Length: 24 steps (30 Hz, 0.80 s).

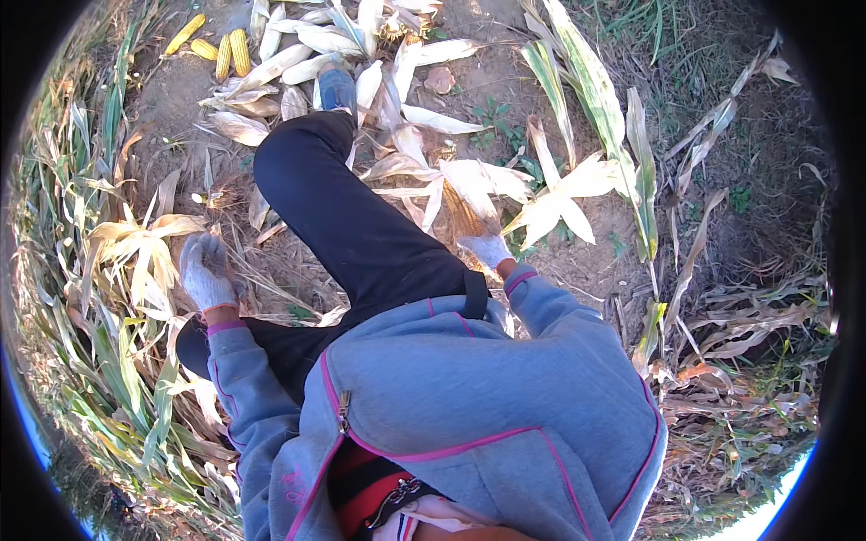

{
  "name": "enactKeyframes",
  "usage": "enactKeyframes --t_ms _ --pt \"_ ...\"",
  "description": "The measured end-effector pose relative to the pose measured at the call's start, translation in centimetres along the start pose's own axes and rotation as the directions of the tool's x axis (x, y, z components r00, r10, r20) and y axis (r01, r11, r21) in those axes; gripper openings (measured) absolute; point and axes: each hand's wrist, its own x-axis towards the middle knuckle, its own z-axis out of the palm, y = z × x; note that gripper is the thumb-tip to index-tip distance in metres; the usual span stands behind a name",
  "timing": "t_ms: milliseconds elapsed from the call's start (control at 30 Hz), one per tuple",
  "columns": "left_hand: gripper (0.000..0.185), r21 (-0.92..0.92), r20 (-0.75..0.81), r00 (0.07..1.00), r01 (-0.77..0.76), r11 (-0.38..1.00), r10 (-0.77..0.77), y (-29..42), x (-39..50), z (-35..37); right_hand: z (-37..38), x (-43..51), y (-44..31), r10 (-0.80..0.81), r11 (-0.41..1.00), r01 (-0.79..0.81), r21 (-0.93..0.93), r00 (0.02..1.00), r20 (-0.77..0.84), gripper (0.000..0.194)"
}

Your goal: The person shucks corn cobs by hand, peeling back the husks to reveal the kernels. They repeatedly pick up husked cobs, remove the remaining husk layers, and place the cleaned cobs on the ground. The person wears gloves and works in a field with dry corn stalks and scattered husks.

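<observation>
My left hand (208, 270), in a pale knitted glove, is at the left beside a spread of dry corn husk (145, 247); its fingers are blurred, and whether it holds anything cannot be told. In a like glove, my right hand (484, 249) is right of my thigh, at the lower end of a brownish ear of corn (461, 211) with pale husks peeled back. The fingers there are partly hidden, so a grip on the ear cannot be made out. Another opened husk (565, 193) lies to the right of that ear.
Several husked yellow corn cobs (239, 52) lie at the top left. Pale husks (325, 40) are heaped around my shoe (337, 89). Dry corn stalks and leaves (101, 324) border the left side; a long green-striped leaf (595, 88) stretches along the right. A reddish stone (440, 80) sits near the husks.
</observation>
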Motion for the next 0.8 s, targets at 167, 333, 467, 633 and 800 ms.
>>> enactKeyframes --t_ms 167,333,467,633,800 --pt "0.025 0.153 0.104 0.971 -0.230 0.961 0.216 8.4 -6.7 15.7 -9.9 -1.1 -7.5 -0.489 0.808 0.265 -0.526 0.800 -0.348 0.035" --pt "0.027 0.162 0.235 0.943 -0.277 0.947 0.236 8.8 -8.5 17.2 -18.5 -2.6 -17.3 -0.377 0.757 0.631 0.169 0.633 -0.676 0.041" --pt "0.027 0.106 0.207 0.964 -0.193 0.976 0.168 8.2 -9.6 18.6 -14.5 5.1 -10.7 -0.264 0.696 0.651 0.302 0.623 -0.736 0.039" --pt "0.028 0.127 0.257 0.958 -0.165 0.978 0.128 8.5 -11.4 20.1 -4.7 5.3 -4.8 0.266 0.954 -0.246 -0.172 0.959 0.102 0.056" --pt "0.029 0.166 0.363 0.928 -0.157 0.974 0.088 9.7 -12.6 20.9 0.7 -2.2 -1.0 0.323 0.937 -0.340 0.085 0.932 0.165 0.064"
